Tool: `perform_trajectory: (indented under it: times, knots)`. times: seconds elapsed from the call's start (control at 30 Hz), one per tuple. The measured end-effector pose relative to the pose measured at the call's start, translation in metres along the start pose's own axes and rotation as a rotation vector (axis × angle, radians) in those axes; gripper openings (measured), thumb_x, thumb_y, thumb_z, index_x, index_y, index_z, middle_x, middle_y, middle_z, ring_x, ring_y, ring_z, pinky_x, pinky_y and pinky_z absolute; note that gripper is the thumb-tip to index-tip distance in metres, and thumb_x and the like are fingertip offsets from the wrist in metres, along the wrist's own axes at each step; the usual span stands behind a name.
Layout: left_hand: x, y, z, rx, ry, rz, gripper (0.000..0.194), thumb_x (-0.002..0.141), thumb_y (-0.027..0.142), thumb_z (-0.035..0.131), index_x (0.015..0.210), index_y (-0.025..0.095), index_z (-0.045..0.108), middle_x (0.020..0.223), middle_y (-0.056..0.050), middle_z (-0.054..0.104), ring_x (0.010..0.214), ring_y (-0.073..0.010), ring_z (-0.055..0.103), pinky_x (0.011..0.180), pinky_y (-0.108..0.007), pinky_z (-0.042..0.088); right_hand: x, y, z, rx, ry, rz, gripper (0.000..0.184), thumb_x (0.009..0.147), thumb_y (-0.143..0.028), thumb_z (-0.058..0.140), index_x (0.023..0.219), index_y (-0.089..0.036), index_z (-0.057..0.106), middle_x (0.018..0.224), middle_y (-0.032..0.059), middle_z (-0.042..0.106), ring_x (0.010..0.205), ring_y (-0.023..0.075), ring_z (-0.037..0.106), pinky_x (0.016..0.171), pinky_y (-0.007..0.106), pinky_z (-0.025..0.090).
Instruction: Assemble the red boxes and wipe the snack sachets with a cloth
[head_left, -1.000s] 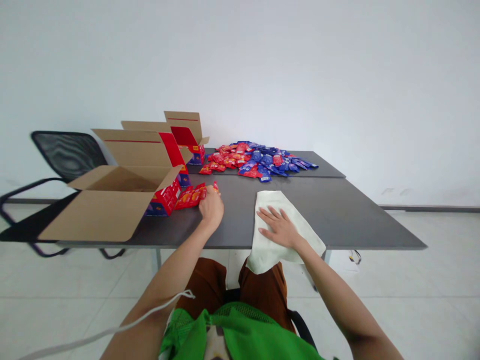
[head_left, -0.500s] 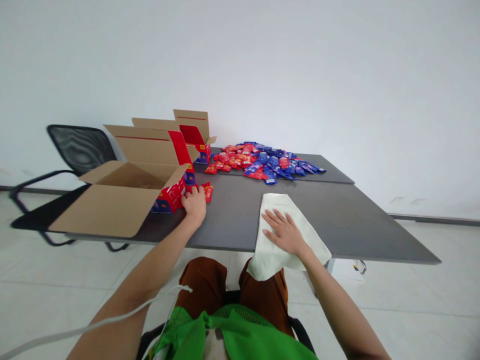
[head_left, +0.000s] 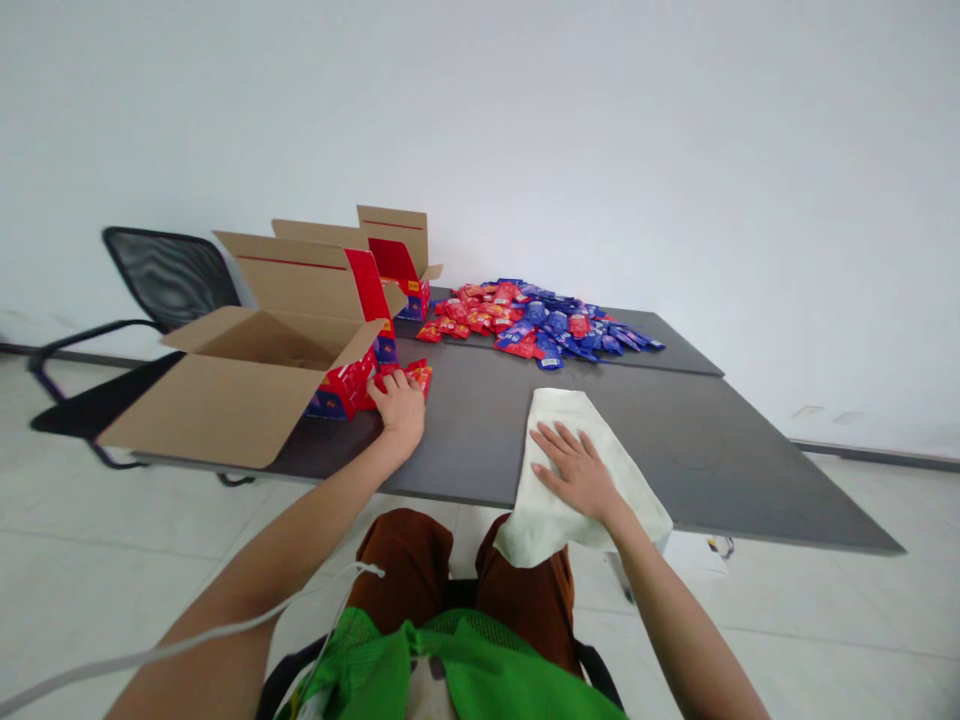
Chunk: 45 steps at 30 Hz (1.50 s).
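My left hand (head_left: 400, 408) is beside the near open carton, its fingers curled over several red packets (head_left: 420, 372) on the table. The fingertips rest on the packets, which the hand partly covers. My right hand (head_left: 577, 470) lies flat with fingers spread on a white cloth (head_left: 555, 408). One end of that cloth hangs over the table's near edge. The near carton (head_left: 346, 388) is red and blue outside, plain brown inside, with its flaps spread.
Further back stand more open cartons (head_left: 415, 296). A heap of red and blue packets (head_left: 536, 322) lies on the far part of the grey table (head_left: 480, 440). A black mesh chair (head_left: 169, 275) is at the left. A white cable (head_left: 247, 622) crosses my left forearm.
My left hand has shifted slightly right, away from the carton's side, and more of the red packets shows. My right hand stays flat on the cloth. The view has turned a little.
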<state>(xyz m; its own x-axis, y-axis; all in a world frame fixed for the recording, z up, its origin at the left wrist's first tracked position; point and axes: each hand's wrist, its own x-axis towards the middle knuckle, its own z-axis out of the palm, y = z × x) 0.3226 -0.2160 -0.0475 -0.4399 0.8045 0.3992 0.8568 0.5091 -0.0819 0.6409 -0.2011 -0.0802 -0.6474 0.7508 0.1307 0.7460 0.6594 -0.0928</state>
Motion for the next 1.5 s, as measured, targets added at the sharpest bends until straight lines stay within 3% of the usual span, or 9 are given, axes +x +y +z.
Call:
perform_trajectory:
  times: [0.13,0.3,0.53,0.63,0.73,0.9,1.13,1.33,1.5]
  knots:
    - [0.004,0.012,-0.007,-0.005,0.023,0.031,0.046,0.093,0.012,0.03,0.125,0.016,0.063,0.145,-0.016,0.043,0.123,-0.033,0.042,0.11,-0.058,0.019,0.0,0.0,0.0,0.002,-0.001,0.001,0.06,0.098,-0.057,0.029,0.153,-0.034,0.026,0.159,-0.002,0.023,0.148,0.0264,0.016,0.117,0.055,0.012]
    - [0.042,0.034,-0.005,-0.092,-0.052,0.016,0.041,0.09,0.008,0.032,0.106,0.005,0.07,0.116,-0.023,0.058,0.112,-0.0321,0.049,0.095,-0.044,0.04,0.0,0.0,-0.001,0.023,-0.005,0.003,0.06,0.098,-0.057,0.031,0.153,-0.035,0.024,0.159,-0.0021,0.023,0.148,0.0266,0.016,0.117,0.056,0.012]
    - [0.14,0.049,0.039,-0.207,-0.082,0.003,0.038,0.085,0.019,0.046,0.112,0.004,0.067,0.144,-0.03,0.04,0.122,-0.0347,0.046,0.088,-0.039,0.047,-0.001,-0.003,-0.009,0.067,0.013,-0.002,0.06,0.098,-0.057,0.032,0.153,-0.035,0.025,0.158,-0.0017,0.024,0.148,0.0277,0.016,0.117,0.056,0.011]
    - [0.174,0.053,0.063,-0.328,-0.125,-0.157,0.048,0.084,0.034,0.05,0.118,0.004,0.062,0.144,-0.031,0.04,0.124,-0.0369,0.046,0.085,-0.04,0.049,-0.001,-0.004,-0.014,0.093,0.017,-0.003,0.06,0.097,-0.057,0.035,0.153,-0.037,0.024,0.158,-0.0018,0.025,0.147,0.0281,0.017,0.118,0.056,0.013]
    - [0.193,0.058,0.084,-0.373,-0.13,-0.308,0.072,0.078,0.047,0.057,0.131,-0.002,0.048,0.135,-0.033,0.047,0.124,-0.0381,0.046,0.09,-0.044,0.046,-0.001,-0.004,-0.017,0.119,0.016,0.0,0.061,0.096,-0.056,0.038,0.153,-0.038,0.024,0.157,-0.0019,0.026,0.147,0.0281,0.018,0.118,0.056,0.014]
    - [0.203,0.066,0.094,-0.359,-0.051,-0.242,0.08,0.078,0.04,0.063,0.138,-0.004,0.036,0.121,-0.029,0.059,0.117,-0.0344,0.053,0.091,-0.043,0.046,-0.001,-0.005,-0.021,0.163,-0.006,0.01,0.063,0.096,-0.059,0.036,0.153,-0.038,0.022,0.158,-0.0035,0.024,0.148,0.0274,0.016,0.118,0.057,0.011]
    - [0.166,0.089,0.03,-0.27,-0.002,-0.31,0.121,0.065,0.035,0.076,0.144,-0.017,0.0,0.111,-0.035,0.062,0.11,-0.0383,0.059,0.087,-0.044,0.047,-0.002,-0.005,-0.021,0.179,-0.012,0.031,0.063,0.096,-0.06,0.036,0.153,-0.038,0.024,0.158,-0.003,0.024,0.148,0.0273,0.015,0.118,0.055,0.008]
    - [0.061,0.09,-0.042,-0.264,0.077,0.052,0.121,0.074,0.048,0.063,0.143,-0.015,-0.014,0.097,-0.023,0.07,0.099,-0.0341,0.065,0.11,-0.054,0.024,-0.002,-0.005,-0.017,0.158,-0.015,0.026,0.064,0.095,-0.06,0.036,0.153,-0.035,0.025,0.159,-0.0024,0.023,0.148,0.026,0.014,0.119,0.053,0.005]
    - [-0.01,0.08,-0.056,-0.32,-0.038,0.16,0.123,0.072,0.049,0.065,0.147,-0.007,-0.014,0.102,-0.02,0.071,0.1,-0.0329,0.065,0.111,-0.047,0.027,-0.004,-0.001,-0.015,0.16,-0.005,-0.011,0.068,0.094,-0.061,0.039,0.154,-0.03,0.027,0.159,0.0016,0.025,0.148,0.0254,0.016,0.119,0.051,0.005]
